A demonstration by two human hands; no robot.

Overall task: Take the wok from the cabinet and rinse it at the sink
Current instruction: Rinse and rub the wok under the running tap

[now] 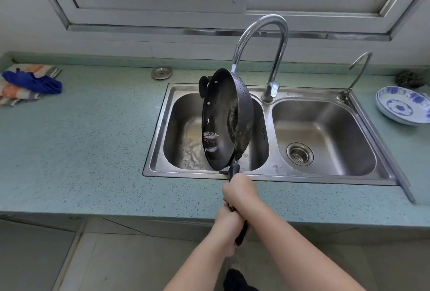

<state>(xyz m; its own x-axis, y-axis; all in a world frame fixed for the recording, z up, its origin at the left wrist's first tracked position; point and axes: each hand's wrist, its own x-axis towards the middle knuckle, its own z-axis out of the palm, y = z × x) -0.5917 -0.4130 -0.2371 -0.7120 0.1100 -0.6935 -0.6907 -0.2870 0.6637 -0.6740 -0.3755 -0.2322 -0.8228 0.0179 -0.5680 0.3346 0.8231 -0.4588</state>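
Gripping the round black wok (223,118) by its straight handle (233,170), left hand (229,226) and right hand (240,192) both clenched; holding it on edge above the shiny steel sink (325,178).

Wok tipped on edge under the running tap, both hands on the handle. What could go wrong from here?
1. The stream from the tap hits the wok on its upper rim and outer side, so it may spray past the left basin onto the countertop.
2. The wok stands almost on edge, far out on its handle; the right hand and left hand grip only that handle, so it could twist or slip.
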